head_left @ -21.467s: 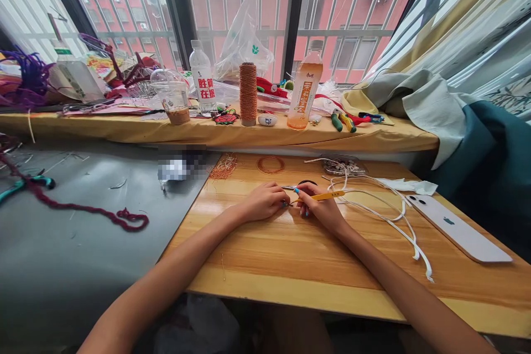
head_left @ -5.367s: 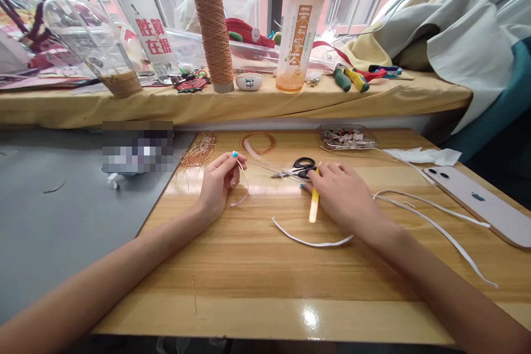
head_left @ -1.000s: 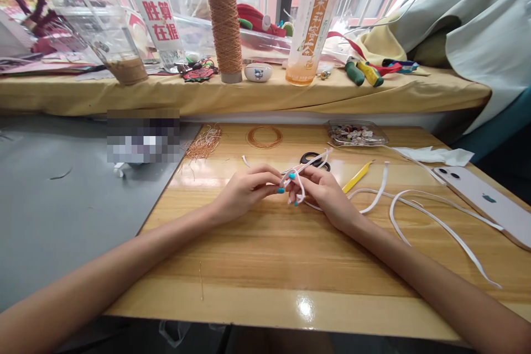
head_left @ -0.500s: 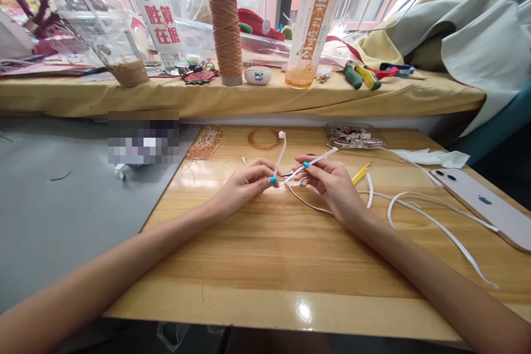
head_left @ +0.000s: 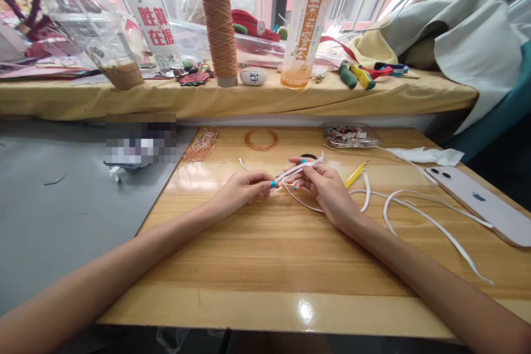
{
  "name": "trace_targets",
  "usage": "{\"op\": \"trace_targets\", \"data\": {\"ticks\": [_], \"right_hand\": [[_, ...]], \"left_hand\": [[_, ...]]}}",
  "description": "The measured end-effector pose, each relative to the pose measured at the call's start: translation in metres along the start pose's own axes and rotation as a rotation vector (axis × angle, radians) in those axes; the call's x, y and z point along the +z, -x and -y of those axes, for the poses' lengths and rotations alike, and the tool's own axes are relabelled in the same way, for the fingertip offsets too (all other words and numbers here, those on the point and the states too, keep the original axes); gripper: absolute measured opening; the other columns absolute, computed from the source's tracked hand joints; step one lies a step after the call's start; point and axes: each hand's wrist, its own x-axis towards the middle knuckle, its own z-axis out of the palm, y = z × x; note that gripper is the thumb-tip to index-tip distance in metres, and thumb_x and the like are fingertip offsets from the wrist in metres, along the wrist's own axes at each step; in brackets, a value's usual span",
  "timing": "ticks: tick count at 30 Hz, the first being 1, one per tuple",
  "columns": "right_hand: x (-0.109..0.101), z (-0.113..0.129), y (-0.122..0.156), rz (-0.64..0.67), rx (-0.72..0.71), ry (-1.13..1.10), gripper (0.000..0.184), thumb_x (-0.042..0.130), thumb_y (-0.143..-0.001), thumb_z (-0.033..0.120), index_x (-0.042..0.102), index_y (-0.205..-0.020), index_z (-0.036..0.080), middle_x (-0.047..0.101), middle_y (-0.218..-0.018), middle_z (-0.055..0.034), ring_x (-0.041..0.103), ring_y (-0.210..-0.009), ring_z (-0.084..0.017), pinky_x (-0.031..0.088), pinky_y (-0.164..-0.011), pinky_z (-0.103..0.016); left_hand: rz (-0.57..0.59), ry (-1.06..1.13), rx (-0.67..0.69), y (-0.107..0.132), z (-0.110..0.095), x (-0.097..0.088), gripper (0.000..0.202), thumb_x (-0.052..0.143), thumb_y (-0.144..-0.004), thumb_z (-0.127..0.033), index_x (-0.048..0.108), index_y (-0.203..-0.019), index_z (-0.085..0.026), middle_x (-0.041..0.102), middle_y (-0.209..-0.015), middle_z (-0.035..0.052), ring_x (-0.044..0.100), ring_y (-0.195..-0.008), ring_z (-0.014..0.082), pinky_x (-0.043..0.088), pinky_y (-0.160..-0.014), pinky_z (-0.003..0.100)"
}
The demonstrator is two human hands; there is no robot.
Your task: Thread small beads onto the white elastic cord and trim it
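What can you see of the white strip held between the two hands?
The white strip is narrow, flat and ribbon-like; whether it is fabric or plastic, I can't tell. It shows as nearly parallel lengths, slanting up to the right above the wooden table; whether they are one piece is unclear. The left hand pinches the lower part, and the right hand holds it farther up, with an end sticking out beyond.

Head-worn view, facing forward and down, near tabletop (head_left: 265, 271)

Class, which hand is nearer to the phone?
Right: the right hand is left of the phone in the picture; the left hand is farther left, past the right hand.
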Motion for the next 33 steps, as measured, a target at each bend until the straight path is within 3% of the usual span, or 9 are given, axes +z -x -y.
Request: {"op": "trace_targets", "data": {"ticks": [5, 11, 19, 29, 33], "right_hand": [[0.0008, -0.0012, 0.0005, 0.015, -0.010, 0.070, 0.023, 0.052, -0.074, 0.023, 0.053, -0.095, 0.017, 0.062, -0.089, -0.0048, 0.059, -0.073, -0.011, 0.047, -0.071, -0.026], [0.0009, 0.0012, -0.0001, 0.068, -0.008, 0.166, 0.034, 0.061, -0.065, 0.020, 0.051, -0.098, 0.016, 0.061, -0.095, -0.0056, 0.058, -0.084, -0.014, 0.043, -0.083, -0.032], [-0.0029, -0.0022, -0.0034, 0.044, -0.047, 0.132, 0.029, 0.053, -0.072, 0.039, 0.056, -0.089, 0.016, 0.062, -0.090, -0.0068, 0.061, -0.077, -0.014, 0.047, -0.076, -0.029], [-0.0059, -0.0024, -0.0055, 0.023, -0.014, 0.124, 0.031, 0.051, -0.073, 0.043, 0.059, -0.086, 0.016, 0.065, -0.076, -0.0057, 0.062, -0.068, -0.013, 0.050, -0.067, -0.025], [-0.0047, 0.0001, -0.0038, 0.027, -0.003, 0.107, 0.031, 0.050, -0.074, 0.043, 0.059, -0.085, 0.015, 0.065, -0.078, -0.0059, 0.062, -0.068, -0.012, 0.050, -0.066, -0.024]], "left_hand": [[-0.041, -0.074, 0.004, 0.0011, -0.0013, 0.0006, 0.026, 0.042, -0.075, -0.034, 0.058, -0.076, -0.013, 0.049, -0.057, -0.0026, 0.036, -0.047, 0.0051, 0.027, -0.045, 0.017], [-0.052, -0.088, -0.017, 0.0029, -0.0051, 0.0012, 0.022, 0.040, -0.075, -0.028, 0.055, -0.068, -0.013, 0.048, -0.056, -0.0030, 0.035, -0.047, 0.0046, 0.025, -0.044, 0.017], [-0.053, -0.033, -0.030, 0.0022, -0.0037, 0.0018, 0.022, 0.040, -0.075, -0.029, 0.055, -0.072, -0.013, 0.049, -0.058, -0.0030, 0.034, -0.044, 0.0035, 0.024, -0.042, 0.016], [-0.023, 0.072, -0.071, 0.0020, -0.0035, 0.0025, 0.024, 0.040, -0.076, -0.032, 0.053, -0.073, -0.012, 0.052, -0.060, -0.0017, 0.032, -0.039, 0.0024, 0.023, -0.038, 0.016], [-0.009, 0.019, -0.061, 0.0031, -0.0044, 0.0027, 0.024, 0.039, -0.076, -0.030, 0.054, -0.073, -0.012, 0.053, -0.060, -0.0016, 0.032, -0.039, 0.0026, 0.023, -0.038, 0.016]]}}
